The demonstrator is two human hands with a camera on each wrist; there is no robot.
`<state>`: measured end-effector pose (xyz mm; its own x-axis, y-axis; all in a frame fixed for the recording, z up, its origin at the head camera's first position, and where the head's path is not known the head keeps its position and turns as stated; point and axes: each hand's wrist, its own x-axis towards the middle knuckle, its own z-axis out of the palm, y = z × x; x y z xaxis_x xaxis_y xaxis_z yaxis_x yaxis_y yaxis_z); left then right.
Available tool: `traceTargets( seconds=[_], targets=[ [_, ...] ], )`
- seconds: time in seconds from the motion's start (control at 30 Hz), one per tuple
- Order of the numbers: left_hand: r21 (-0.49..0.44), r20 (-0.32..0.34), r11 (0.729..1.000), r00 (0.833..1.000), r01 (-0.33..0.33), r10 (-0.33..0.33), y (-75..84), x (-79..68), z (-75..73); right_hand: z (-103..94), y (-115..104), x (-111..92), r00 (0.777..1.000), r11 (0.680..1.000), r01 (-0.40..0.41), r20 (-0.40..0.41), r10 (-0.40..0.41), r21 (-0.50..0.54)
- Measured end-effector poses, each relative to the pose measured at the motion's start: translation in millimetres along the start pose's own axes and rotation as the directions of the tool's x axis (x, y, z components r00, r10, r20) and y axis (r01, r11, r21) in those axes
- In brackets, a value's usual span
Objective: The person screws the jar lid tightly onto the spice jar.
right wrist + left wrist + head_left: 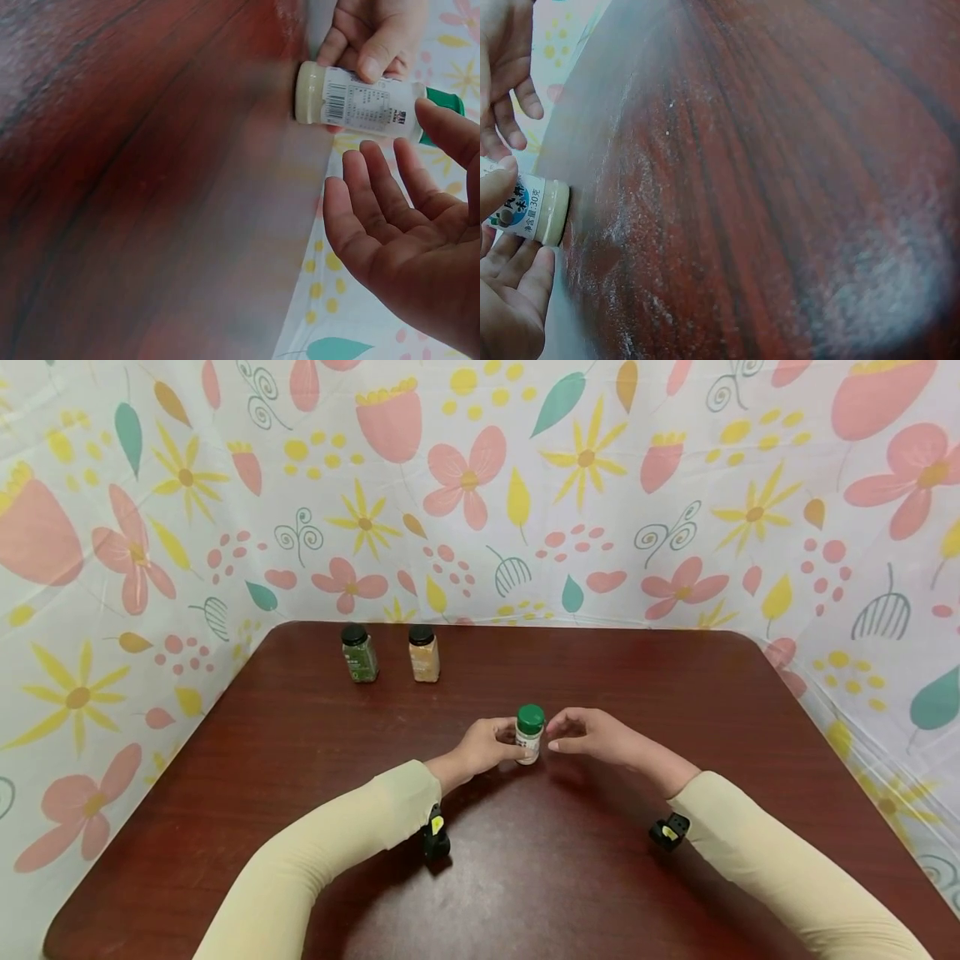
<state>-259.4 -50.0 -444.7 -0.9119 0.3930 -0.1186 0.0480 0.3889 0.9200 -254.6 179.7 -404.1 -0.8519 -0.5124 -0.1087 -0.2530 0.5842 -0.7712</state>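
A small seasoning bottle [528,745] with a green cap stands upright on the table, near its middle. My left hand [483,747] grips it from the left, thumb across the front of the white label and fingers behind. In the left wrist view, the bottle [529,206] shows printed characters and a pale, cream-coloured base. Just to the right of it is my right hand [592,735], its fingers loosely bent and holding nothing. The right wrist view shows that hand [420,232] with the palm turned up and the fingers spread beside the bottle [367,103], whose barcode faces this camera.
Two black-lidded jars stand at the back left of the dark red wooden table [637,668]: one with green contents [361,660], one with tan contents [424,660]. A flower-patterned cloth [465,560] hangs behind and along both sides.
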Motion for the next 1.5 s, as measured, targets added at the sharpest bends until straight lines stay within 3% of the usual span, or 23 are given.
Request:
traceTargets(
  seconds=[0.33, 0.57, 1.07, 1.5],
  targets=[
    [0.026, -0.046, 0.999, 0.998, -0.037, 0.038, -1.1, 7.2, -2.7, -3.4, 6, -5, 1.0, 0.999, -0.004, -0.029, 0.003, -0.032],
    [0.028, -0.059, 1.0, 0.998, -0.003, 0.005, -2.5, 13.5, -8.2, -4.8, 4, -9, 0.999, 1.0, -0.012, -0.039, 0.011, -0.029],
    [0.012, -0.13, 1.0, 0.991, 0.02, -0.018, -6.9, 28.4, -21.1, -8.7, 11, -14, 0.998, 0.995, -0.029, -0.06, 0.024, -0.091],
    [0.002, -0.187, 1.0, 0.982, 0.028, -0.028, -9.4, 43.9, -29.0, -9.1, 10, -17, 0.998, 0.996, -0.028, -0.054, 0.024, -0.082]
  ],
)
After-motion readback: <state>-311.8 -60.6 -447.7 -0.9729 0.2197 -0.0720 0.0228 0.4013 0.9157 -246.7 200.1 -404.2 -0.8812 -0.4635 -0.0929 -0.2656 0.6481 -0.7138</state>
